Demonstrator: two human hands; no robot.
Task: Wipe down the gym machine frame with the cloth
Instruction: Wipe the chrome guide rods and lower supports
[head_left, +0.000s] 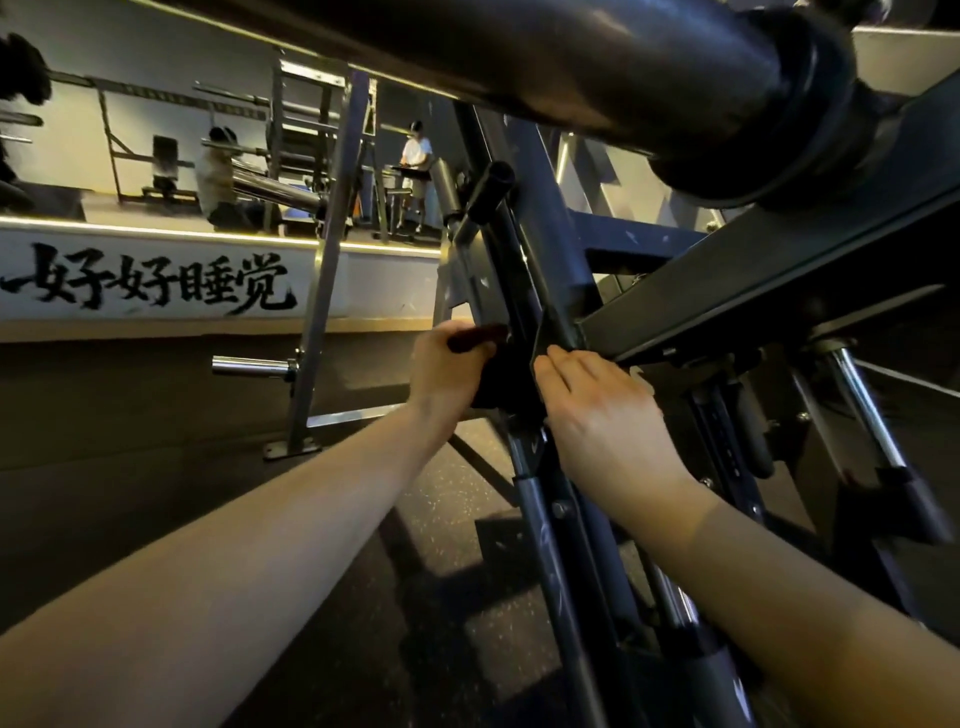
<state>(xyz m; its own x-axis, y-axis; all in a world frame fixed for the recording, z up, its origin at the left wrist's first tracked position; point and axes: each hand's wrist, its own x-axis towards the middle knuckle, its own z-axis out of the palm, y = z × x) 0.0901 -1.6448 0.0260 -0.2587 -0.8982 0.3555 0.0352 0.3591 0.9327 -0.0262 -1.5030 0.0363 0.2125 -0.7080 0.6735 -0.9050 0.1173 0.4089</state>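
The dark cloth (496, 376) is mostly hidden by the left hand (448, 370). The far person (415, 156) looks small and blurry.

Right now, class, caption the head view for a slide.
Left hand grips a dark cloth against the gym machine frame; right hand rests alongside.

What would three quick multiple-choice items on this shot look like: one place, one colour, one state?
1. Where is the cloth? A on the floor; B in the left hand, against the machine frame; C draped over the top bar.
2. The cloth's colour? A dark; B white; C yellow.
3. The right hand is: A balled in a fist; B gripping the cloth; C fingers straight, resting on the frame.
Key: B, the left hand curls round it at the frame; A, it reads near-black; C, straight fingers lie on the metal.
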